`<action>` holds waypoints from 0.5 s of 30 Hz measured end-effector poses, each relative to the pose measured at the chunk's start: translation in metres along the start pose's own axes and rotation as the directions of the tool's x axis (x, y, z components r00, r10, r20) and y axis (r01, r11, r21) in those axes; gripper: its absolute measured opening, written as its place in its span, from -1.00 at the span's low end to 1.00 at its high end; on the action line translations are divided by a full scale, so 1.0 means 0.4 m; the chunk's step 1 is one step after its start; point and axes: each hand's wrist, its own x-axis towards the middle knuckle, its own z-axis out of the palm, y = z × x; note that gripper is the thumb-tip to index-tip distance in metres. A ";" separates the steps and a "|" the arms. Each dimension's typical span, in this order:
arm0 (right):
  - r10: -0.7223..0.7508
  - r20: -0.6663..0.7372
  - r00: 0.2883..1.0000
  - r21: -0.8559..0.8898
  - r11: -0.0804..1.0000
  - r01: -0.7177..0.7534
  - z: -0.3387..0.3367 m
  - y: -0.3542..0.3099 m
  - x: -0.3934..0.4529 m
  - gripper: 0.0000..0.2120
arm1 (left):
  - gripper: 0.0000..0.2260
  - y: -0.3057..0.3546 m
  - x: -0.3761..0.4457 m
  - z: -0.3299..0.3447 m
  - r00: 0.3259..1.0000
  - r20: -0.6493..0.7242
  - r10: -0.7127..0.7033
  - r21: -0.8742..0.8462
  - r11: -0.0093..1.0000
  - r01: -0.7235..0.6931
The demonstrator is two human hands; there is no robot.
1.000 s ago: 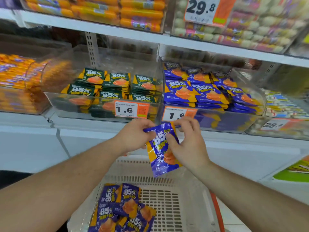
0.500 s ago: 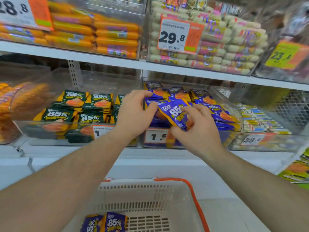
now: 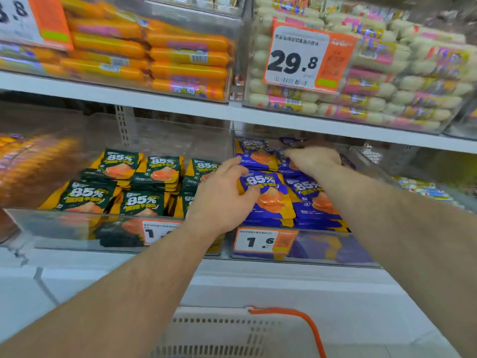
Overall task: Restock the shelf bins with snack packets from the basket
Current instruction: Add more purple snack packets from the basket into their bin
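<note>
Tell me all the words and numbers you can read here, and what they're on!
"29.8": price tag on the top right bin.
"1.6": price tag on the purple packets' bin.
"85%": purple packets.
"85%": green packets.
".8": cut-off tag, top left.
"1": half-hidden tag on the green bin.
Small print and barcodes: too blurred to read.

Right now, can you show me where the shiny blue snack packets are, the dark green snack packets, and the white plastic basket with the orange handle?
Blue snack packets (image 3: pixel 268 195): head view, front packet's face.
Green snack packets (image 3: pixel 85 195): head view, front-left packet's face.
White plastic basket (image 3: pixel 219 329): head view, slotted back wall.
</note>
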 end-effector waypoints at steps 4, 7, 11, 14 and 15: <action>-0.008 -0.022 1.000 0.016 1.000 0.008 0.041 -0.007 0.061 -0.33 | -0.59 -0.006 0.001 0.001 1.000 -0.017 0.016 -0.012 1.000 -0.016; -0.034 -0.044 0.998 0.045 0.998 0.036 0.054 -0.012 0.084 -0.47 | -0.61 -0.008 0.001 0.004 0.999 -0.032 0.023 -0.018 1.000 -0.023; -0.025 -0.044 0.999 0.043 0.999 0.027 0.069 -0.025 0.087 -0.42 | -0.61 -0.005 -0.002 0.004 0.999 -0.027 0.022 -0.012 1.000 -0.022; -0.069 -0.028 0.997 -0.030 0.997 0.068 0.073 -0.024 0.095 -0.64 | -0.60 -0.002 -0.003 0.002 1.000 -0.021 0.017 0.005 1.000 -0.017; -0.093 -0.015 0.996 -0.072 0.993 0.092 0.072 -0.023 0.096 -0.68 | -0.60 -0.001 -0.003 0.001 1.000 -0.017 0.013 0.004 1.000 -0.013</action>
